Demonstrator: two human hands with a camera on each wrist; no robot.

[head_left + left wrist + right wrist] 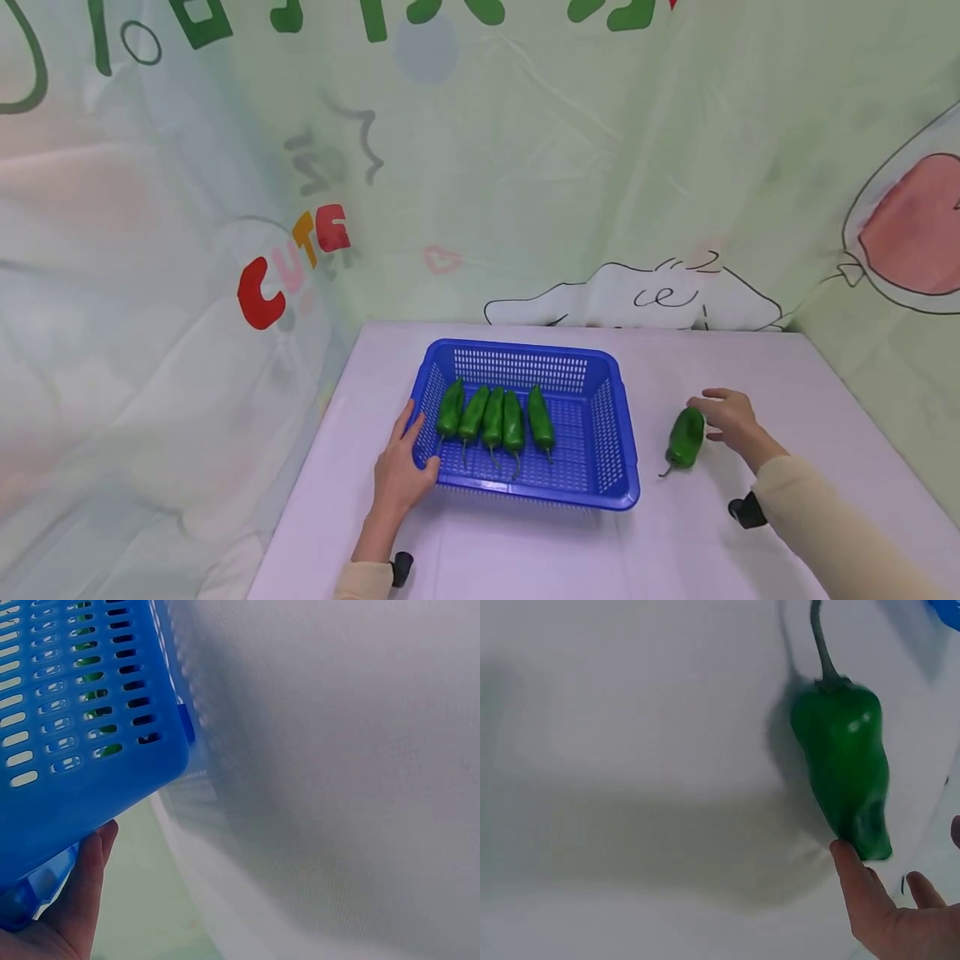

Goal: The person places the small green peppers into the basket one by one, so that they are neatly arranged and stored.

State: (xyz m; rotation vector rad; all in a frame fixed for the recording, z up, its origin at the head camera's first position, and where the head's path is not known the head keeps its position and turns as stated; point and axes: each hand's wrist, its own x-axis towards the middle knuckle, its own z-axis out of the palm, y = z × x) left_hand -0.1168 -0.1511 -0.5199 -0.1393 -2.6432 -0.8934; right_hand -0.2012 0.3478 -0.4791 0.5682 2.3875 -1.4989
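Note:
My left hand (401, 475) holds the near left corner of a blue plastic basket (525, 492), thumb by the front rim and fingers along the left side. Several long green peppers (492, 417) lie side by side inside it, stems toward me. In the left wrist view, the fingers (88, 877) show below the basket's slotted wall (112, 776). Right of the basket, another green pepper (685, 439) lies on the table. My right hand (735, 421) is at its far end with fingers spread; a fingertip (843, 851) meets the pepper's tip in the right wrist view.
The basket and loose pepper are on a table with a pale cloth (525, 558). A printed curtain (525, 167) hangs behind the table and along its sides. Each wrist carries a small black device (402, 568).

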